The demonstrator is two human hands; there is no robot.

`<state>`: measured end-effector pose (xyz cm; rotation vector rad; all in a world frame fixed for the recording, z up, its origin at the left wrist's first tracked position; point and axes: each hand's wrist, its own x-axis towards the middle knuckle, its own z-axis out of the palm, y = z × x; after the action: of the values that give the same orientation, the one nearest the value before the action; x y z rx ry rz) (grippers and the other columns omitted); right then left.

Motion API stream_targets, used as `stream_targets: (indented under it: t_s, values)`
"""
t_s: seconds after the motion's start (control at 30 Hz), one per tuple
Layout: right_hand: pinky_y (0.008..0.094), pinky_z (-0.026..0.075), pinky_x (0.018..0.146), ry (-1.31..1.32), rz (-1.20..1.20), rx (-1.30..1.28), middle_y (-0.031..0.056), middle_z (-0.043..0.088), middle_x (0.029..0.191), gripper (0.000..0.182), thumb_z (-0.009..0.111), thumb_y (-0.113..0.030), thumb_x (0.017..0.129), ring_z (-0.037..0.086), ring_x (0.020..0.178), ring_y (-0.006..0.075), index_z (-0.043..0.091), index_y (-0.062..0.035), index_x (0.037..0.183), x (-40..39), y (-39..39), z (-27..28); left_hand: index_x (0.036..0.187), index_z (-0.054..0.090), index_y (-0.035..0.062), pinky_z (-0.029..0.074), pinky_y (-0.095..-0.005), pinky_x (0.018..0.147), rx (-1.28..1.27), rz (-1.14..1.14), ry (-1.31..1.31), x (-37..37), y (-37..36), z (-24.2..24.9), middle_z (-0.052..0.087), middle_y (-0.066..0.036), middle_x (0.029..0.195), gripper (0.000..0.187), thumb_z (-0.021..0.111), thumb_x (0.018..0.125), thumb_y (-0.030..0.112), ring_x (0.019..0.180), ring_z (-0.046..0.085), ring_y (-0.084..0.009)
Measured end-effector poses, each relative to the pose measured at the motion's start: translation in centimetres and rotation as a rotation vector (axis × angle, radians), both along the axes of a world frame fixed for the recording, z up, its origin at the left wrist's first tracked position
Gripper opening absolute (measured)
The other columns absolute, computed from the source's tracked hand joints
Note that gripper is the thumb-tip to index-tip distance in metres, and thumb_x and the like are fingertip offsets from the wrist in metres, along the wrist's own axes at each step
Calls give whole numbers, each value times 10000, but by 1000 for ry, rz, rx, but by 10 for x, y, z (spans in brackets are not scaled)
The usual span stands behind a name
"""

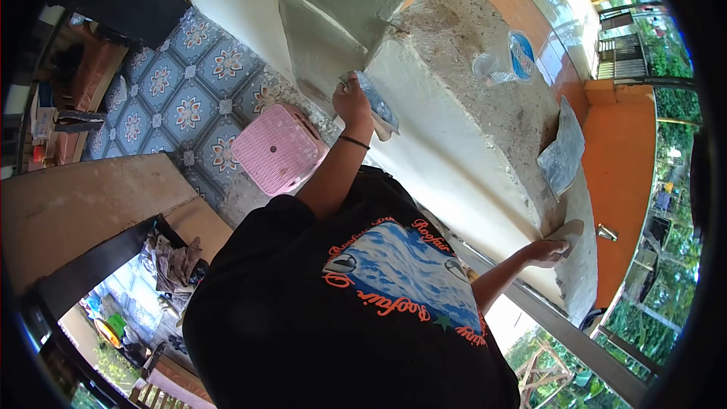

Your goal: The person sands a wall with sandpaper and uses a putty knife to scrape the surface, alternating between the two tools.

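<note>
My left hand (352,102), with a dark band on the wrist, is closed on a flat grey-blue plate (379,102) that looks smeared. It is held close to the lower part of the pale wall (322,49), beside the side of the ledge; whether it touches cannot be told. On the right, my right hand (545,252) grips a flat grey scraper (573,236) over the near end of the rough concrete ledge (485,117). A bent grey sheet (562,151) lies on that ledge, beyond my right hand.
A clear plastic cup (503,60) with a blue label lies on the ledge. A pink stool (276,148) stands on the patterned blue floor tiles (189,110) to the left. Brown panels (106,212) and an orange wall (625,155) flank the space.
</note>
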<state>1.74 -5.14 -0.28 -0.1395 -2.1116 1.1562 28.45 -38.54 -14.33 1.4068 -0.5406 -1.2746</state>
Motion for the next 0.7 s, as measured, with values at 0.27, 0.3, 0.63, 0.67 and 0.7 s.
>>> stream_targets:
  t_s: [0.27,0.3,0.63,0.67,0.7]
  values:
    - [491,433,731,96,-16,89,314,594,835,591,408,-421,868,565,770,429,605,135,845,2,0,-1,1172,486,-60,381,-325,888,-124,-237,220,-13,37,51,540,-135,1086,367,481,889,173,1004,502,-212]
    - [501,415,744,90,-5,74,320,583,825,616,381,-429,881,550,756,440,595,149,879,3,-2,-3,1172,486,-60,381,-325,888,-121,-268,211,-14,39,53,540,-135,1086,367,481,889,173,1004,502,-212]
    - [445,268,1039,433,866,568,123,531,1254,321,550,-112,827,452,1208,288,607,-115,1143,116,-97,37,1147,496,-40,401,-348,880,25,-377,218,-16,31,57,537,-138,1082,353,429,826,92,968,526,-237]
    - [452,265,1041,357,1006,639,115,516,1270,392,601,-79,762,438,1220,288,608,-152,1147,117,-107,43,1154,494,-41,399,-347,889,-14,-375,216,-20,37,60,537,-137,1090,358,425,829,92,973,526,-241]
    - [445,297,1022,316,1041,783,98,516,1275,449,645,-97,710,441,1223,263,610,-192,1147,115,-117,43,1161,492,-43,397,-347,897,-54,-370,213,-21,40,61,537,-137,1097,363,421,832,91,977,526,-245]
